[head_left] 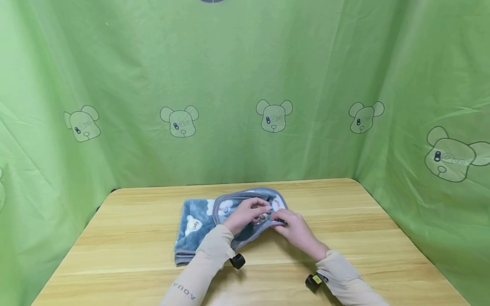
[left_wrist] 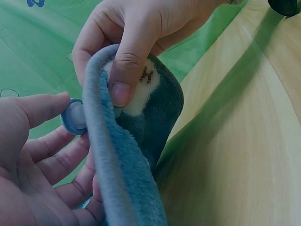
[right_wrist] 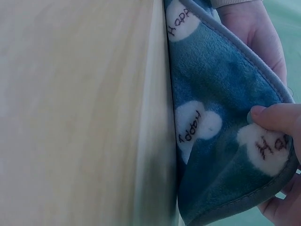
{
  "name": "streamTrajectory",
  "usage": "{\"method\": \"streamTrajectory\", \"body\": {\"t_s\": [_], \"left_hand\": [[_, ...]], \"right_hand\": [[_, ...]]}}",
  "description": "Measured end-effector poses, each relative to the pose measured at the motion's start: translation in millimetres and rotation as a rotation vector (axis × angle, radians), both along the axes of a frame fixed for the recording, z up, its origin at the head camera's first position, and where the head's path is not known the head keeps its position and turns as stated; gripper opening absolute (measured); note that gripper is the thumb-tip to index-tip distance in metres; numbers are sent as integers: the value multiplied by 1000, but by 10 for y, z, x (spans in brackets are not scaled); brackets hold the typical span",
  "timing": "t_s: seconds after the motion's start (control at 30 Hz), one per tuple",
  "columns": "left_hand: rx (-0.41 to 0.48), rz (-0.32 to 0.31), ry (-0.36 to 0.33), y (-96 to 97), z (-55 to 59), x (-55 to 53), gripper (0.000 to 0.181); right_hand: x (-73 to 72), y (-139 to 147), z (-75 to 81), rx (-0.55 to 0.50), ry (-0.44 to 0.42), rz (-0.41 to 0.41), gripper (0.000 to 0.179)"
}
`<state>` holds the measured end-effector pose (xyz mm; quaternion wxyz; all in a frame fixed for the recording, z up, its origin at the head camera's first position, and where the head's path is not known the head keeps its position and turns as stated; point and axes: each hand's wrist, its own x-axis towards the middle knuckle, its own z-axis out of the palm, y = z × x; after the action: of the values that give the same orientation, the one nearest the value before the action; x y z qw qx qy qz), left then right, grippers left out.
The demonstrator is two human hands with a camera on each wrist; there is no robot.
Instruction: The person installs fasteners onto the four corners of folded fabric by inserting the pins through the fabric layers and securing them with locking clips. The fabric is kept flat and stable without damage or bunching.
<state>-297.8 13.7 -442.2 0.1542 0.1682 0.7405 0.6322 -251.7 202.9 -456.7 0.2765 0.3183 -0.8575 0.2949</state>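
Note:
A teal fleece blanket [head_left: 202,238] with white cloud patches, "Happy" lettering and grey piping lies folded on the table, its right part lifted. My right hand [head_left: 297,233] grips the raised corner; in the left wrist view its thumb [left_wrist: 123,89] presses the fabric near the piped edge. Behind that edge, my left hand [left_wrist: 28,150] pinches a round blue snap button [left_wrist: 74,117] between thumb and index finger, other fingers loosely bent along the cloth. A pale blue snap piece [right_wrist: 250,117] shows at the right thumb's tip in the right wrist view.
The blanket lies on a wooden table [head_left: 126,238]. Green curtains [head_left: 226,148] with bear-head outlines hang behind and at both sides. Each wrist wears a small black camera; the left one [head_left: 237,261] is close to the blanket's front edge.

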Motion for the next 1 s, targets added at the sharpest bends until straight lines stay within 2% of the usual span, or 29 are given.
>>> {"method": "streamTrajectory", "body": {"t_s": [0.4,1.0], "left_hand": [[-16,-40,13,-4,16,8,31],[-44,-21,27,3,2,33,25]], "right_hand": [[7,22,2,10,-28,-18,20],[9,10,21,22,-12,-78,18]]}}
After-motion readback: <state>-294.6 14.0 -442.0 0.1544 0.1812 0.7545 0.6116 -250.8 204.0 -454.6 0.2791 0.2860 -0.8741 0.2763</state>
